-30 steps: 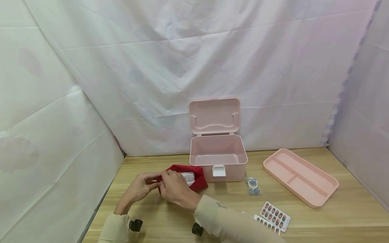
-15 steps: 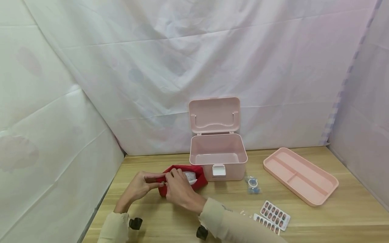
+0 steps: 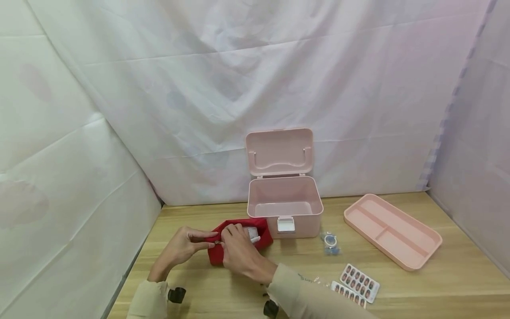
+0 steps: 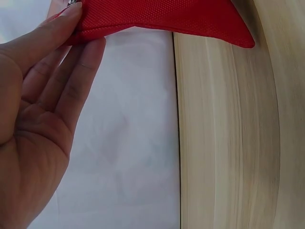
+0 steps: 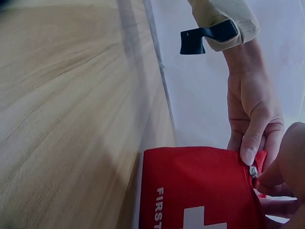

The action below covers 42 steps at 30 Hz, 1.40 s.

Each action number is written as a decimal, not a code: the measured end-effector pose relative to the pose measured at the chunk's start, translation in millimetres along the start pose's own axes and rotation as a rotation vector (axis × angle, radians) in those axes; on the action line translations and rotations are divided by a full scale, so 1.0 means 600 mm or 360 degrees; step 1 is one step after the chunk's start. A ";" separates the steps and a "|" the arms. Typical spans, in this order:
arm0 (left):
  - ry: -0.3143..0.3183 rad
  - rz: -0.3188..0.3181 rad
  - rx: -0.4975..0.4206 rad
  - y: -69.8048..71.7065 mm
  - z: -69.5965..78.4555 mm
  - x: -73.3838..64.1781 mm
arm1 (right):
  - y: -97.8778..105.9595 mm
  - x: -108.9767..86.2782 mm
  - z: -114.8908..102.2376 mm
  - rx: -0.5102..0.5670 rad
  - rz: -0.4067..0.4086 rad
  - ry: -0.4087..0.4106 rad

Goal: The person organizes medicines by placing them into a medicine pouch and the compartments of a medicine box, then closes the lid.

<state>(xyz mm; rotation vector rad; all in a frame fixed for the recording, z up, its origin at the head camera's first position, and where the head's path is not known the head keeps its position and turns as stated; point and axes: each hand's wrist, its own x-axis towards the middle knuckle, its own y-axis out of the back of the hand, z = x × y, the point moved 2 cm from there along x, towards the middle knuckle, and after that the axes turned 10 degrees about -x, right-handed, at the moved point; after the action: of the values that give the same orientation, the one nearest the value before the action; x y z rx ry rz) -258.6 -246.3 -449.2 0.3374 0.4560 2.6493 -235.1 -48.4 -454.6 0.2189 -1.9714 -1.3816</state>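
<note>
A red first-aid pouch [image 3: 216, 256] stands upright on the table against the pink box's front left corner. Its mouth gapes at the right, showing white packets [image 3: 252, 233] inside. My left hand [image 3: 186, 244] pinches the pouch's left end between thumb and fingers, as the left wrist view confirms. At that same end, my right hand [image 3: 242, 253] holds the small metal zipper pull [image 5: 254, 171] between thumb and index finger, its other fingers reaching over the opening. White lettering and part of a white cross [image 5: 194, 218] mark the pouch's front in the right wrist view.
Behind and right stands the pink box [image 3: 303, 226], lid raised. A pink divided tray [image 3: 360, 223] lies at the right. Between them sits a small clear packet [image 3: 330, 243] with a white ring. Two capsule blister packs [image 3: 360, 282] lie nearer, beside my right forearm.
My right hand has shifted a little right and nearer along the pouch's opening, baring the zipper end. My left hand keeps its pinch in nearly the same place.
</note>
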 end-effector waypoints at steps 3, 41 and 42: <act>-0.0002 0.0004 0.0002 -0.001 0.003 0.000 | 0.002 -0.002 0.003 -0.0034 0.0005 0.0012; 0.0003 0.0051 0.0042 -0.023 0.006 0.000 | 0.014 -0.025 0.030 -0.0165 0.0031 0.0099; -0.0014 0.0055 0.0060 -0.025 0.007 0.001 | 0.015 -0.026 0.030 -0.0187 0.0048 0.0113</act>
<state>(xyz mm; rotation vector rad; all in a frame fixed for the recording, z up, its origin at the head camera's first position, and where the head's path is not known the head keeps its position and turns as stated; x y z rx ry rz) -252.2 -232.4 -451.0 0.3715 0.5017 2.6747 -232.8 -23.0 -457.2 0.1804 -1.8220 -1.4451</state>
